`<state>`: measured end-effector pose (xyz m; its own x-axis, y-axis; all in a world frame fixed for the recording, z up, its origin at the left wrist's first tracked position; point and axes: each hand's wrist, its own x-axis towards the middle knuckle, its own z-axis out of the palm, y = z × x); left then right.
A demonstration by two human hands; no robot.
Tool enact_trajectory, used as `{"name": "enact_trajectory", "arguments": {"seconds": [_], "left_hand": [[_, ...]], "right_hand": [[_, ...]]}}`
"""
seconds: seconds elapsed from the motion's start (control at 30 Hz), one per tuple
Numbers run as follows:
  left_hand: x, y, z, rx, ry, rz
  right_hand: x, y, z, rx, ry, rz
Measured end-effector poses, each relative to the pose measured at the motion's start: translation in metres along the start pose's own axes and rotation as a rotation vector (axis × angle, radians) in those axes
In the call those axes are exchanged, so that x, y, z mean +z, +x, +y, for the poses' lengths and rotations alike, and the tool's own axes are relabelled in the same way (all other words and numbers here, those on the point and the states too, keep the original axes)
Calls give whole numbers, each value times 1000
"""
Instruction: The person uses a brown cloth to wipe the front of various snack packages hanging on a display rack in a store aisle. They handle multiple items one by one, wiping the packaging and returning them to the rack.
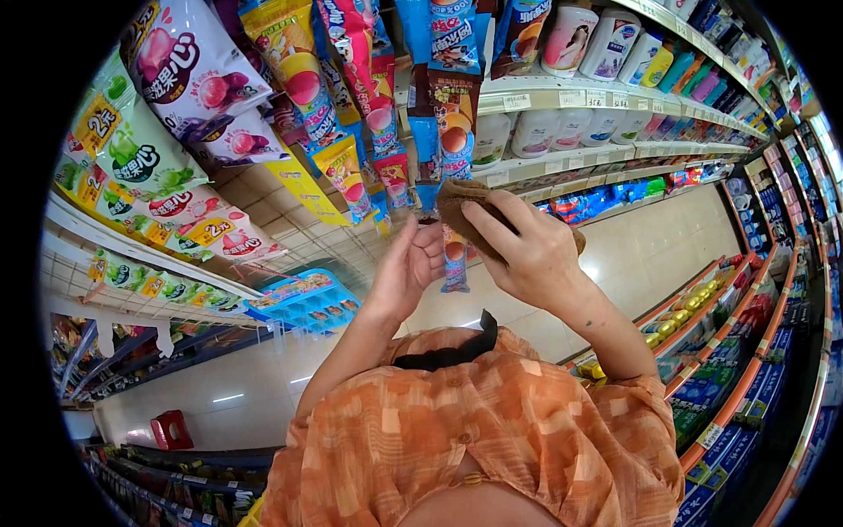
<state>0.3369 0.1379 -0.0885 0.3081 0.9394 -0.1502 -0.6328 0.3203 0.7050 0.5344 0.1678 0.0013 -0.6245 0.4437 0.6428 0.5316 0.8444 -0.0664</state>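
My right hand [530,253] grips a folded brown cloth [471,204], which lies against a hanging strip of brown and blue snack packets [456,132]. The lowest packet [454,263] of that strip hangs below the cloth, between my two hands. My left hand [418,260] is raised just left of this packet, its fingers curled and the thumb pointing up. Whether those fingers pinch the edge of a neighbouring strip is not clear. Further left hang strips of pink packets [382,115] and yellow-and-blue packets [303,79].
Purple candy bags [204,72] and green candy bags [135,151] hang at the left on a wire rack. A blue tray [313,306] juts out below them. Shelves of bottles [546,132] stand behind the strips. Stocked shelves [718,369] line the right, and a red stool [171,430] is on the floor.
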Motion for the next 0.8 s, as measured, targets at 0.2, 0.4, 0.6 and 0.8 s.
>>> {"name": "enact_trajectory", "arguments": {"seconds": [0.2,0.4,0.6,0.8], "left_hand": [[7,2,-2,-24,-120,22],[5,1,4,20,-57,42],[3,4,6,61,58,12],[6,5,-2,26,71,94]], "right_hand": [[23,-25,-10,-13,-60,-107],[38,-51,-22,-29,35,-284],[8,-41,-26,53,209,-245],[1,-11,-9,45,55,116]]}}
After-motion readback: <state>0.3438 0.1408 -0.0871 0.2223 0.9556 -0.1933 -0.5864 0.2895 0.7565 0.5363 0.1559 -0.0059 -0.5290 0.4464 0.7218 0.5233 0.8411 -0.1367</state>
